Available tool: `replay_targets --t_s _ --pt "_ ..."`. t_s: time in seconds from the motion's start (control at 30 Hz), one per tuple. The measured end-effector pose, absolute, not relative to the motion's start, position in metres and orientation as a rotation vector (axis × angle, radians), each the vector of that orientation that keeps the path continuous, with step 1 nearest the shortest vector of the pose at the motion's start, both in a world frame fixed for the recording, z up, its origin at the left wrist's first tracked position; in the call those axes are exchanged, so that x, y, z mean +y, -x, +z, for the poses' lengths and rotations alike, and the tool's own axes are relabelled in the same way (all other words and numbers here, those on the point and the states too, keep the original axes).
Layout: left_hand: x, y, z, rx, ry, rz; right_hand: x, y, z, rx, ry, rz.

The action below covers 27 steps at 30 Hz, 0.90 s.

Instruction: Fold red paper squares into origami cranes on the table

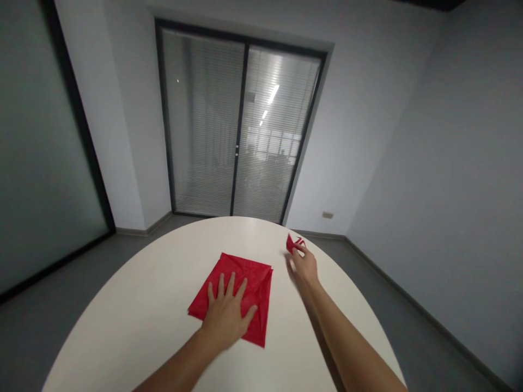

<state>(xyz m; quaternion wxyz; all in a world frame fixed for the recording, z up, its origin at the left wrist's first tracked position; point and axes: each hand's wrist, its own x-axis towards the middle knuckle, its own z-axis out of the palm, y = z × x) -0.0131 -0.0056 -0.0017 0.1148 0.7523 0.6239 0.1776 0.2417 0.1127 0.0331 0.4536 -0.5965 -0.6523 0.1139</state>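
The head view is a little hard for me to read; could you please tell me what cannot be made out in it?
In the head view:
Middle of the red folded sheet: hidden under the left hand.
Gripped part of the small red piece: covered by the right hand.
Near edge of the white table: cut off by the picture's bottom edge.
Details beyond the blinds: blurred, screened by slats.

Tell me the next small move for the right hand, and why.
I'd probably bring the right hand in toward the folded red sheet: it pinches a small red piece off to the side, apart from the sheet, while the left hand lies spread on the sheet and seems able to steady it on the table.
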Motion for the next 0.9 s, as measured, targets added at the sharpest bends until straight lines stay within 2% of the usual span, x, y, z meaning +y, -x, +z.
replay_targets --t_s 0.1,0.17,0.3,0.43,0.67,0.77,0.9 --pt "-0.005 0.014 0.003 1.819 -2.146 0.653 0.093 -0.209 0.041 -1.582 1.393 0.358" --pt "-0.004 0.015 0.008 1.762 -2.098 0.868 0.071 -0.188 0.046 -1.633 1.23 0.528" --pt "-0.006 0.013 0.017 1.394 -1.895 1.263 0.02 -0.165 0.05 -1.713 0.937 0.763" --pt "-0.014 0.007 0.021 1.156 -1.809 1.267 -0.005 -0.162 0.046 -1.712 0.862 0.805" --pt "-0.016 0.003 0.022 1.317 -1.756 1.315 -0.003 -0.167 0.044 -1.755 0.958 0.37" --pt "-0.018 0.001 0.023 1.42 -1.801 1.317 -0.005 -0.167 0.044 -1.78 0.999 0.431" --pt "-0.023 -0.004 0.027 1.336 -1.824 1.311 -0.006 -0.165 0.043 -1.753 1.032 0.504"
